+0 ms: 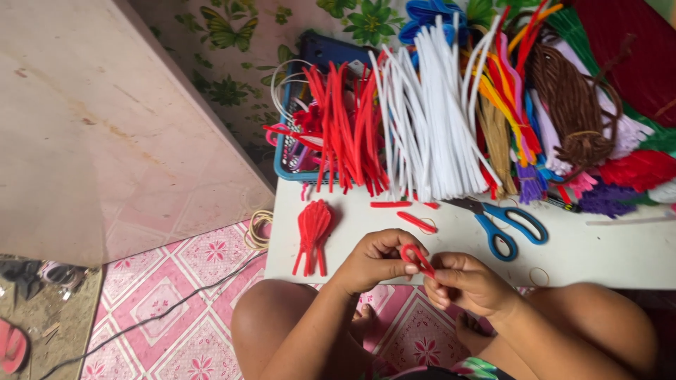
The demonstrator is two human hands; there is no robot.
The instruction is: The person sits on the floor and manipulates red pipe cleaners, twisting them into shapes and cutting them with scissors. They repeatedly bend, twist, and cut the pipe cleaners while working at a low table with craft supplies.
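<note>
A short red pipe cleaner (417, 259), bent into a narrow loop, is pinched between both hands just above the bare knees. The left hand (377, 262) is curled closed, its thumb and forefinger (407, 248) pressed on the loop's upper bend. The right hand (468, 283) is likewise clenched, fingertips (438, 276) gripping the loop's lower end, so that the two sets of fingers nearly touch.

Just beyond the fingers, on the white table (598, 253), loose red pieces (415, 222) are seen, and blue-handled scissors (503, 224) lie up and to the right of the right fingers. To the left of the left fingers a bundle of finished red loops (313, 236) is laid. Farther off, red stems (345, 130) in a blue basket (283, 151), white stems (429, 119) and mixed coloured stems (521, 91) are heaped.
</note>
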